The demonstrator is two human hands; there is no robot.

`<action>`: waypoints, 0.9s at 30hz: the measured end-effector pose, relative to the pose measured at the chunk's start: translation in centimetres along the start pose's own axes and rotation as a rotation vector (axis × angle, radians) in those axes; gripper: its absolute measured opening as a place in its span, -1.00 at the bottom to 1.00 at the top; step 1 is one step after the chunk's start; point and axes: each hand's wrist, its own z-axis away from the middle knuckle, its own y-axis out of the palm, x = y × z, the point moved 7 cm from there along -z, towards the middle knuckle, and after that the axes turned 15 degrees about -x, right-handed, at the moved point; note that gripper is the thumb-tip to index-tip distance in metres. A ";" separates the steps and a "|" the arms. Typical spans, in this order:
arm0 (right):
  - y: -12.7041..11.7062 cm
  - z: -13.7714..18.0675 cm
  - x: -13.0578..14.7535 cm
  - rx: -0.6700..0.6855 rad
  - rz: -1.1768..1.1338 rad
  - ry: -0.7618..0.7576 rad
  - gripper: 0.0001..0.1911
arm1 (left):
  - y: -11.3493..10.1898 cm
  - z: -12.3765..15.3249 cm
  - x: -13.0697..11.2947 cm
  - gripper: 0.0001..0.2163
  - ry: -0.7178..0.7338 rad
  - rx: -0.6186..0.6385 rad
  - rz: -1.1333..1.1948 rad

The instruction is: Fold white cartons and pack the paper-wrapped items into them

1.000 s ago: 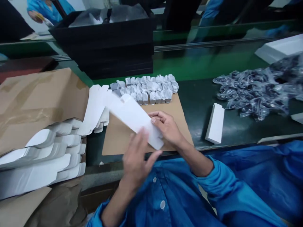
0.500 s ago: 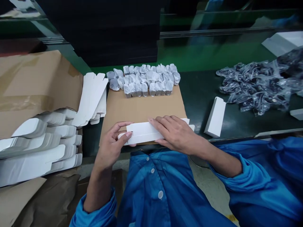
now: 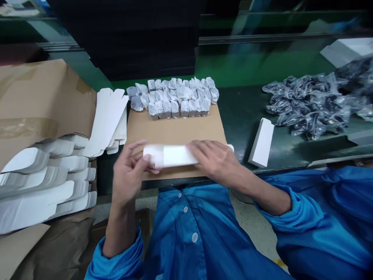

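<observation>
A long white paperboard box (image 3: 177,156) lies crosswise in front of me, low over a brown cardboard sheet (image 3: 175,130). My right hand (image 3: 217,160) is closed over its right part, the palm covering much of that end. At the left end, my left hand (image 3: 131,165) pinches a flap that stands out from the box, thumb in front and fingers behind. Both hands are somewhat blurred. Several small grey blocks in white wrapping (image 3: 171,109) sit in rows on the far part of the sheet.
Left are flat white box blanks (image 3: 106,118) and a carton (image 3: 43,101) with stacked blanks (image 3: 67,163). To the right stand a folded white box (image 3: 261,143) and a heap of dark items in clear plastic bags (image 3: 314,103). The dark green table's front edge runs before me.
The box has turned so a plain face shows, and its left flap now sticks out. My left hand has shifted left with that end. The whole view has moved slightly.
</observation>
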 end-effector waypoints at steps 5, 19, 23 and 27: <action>0.7 0.4 -0.6 -0.160 0.082 0.323 -0.51 | 3.6 3.7 -1.8 -0.39 0.170 -0.037 0.214; 1.7 -1.9 -1.6 0.037 -1.077 0.553 -0.78 | 5.1 3.2 -1.6 -0.63 0.330 0.090 -0.230; 2.9 -1.1 -5.2 -0.195 -1.253 1.015 -0.71 | 5.2 3.4 -1.1 -0.67 0.262 0.142 -0.328; 5.0 -1.4 -4.2 -0.013 -1.496 1.131 -0.67 | 5.7 3.5 -1.3 -0.70 0.283 0.197 -0.388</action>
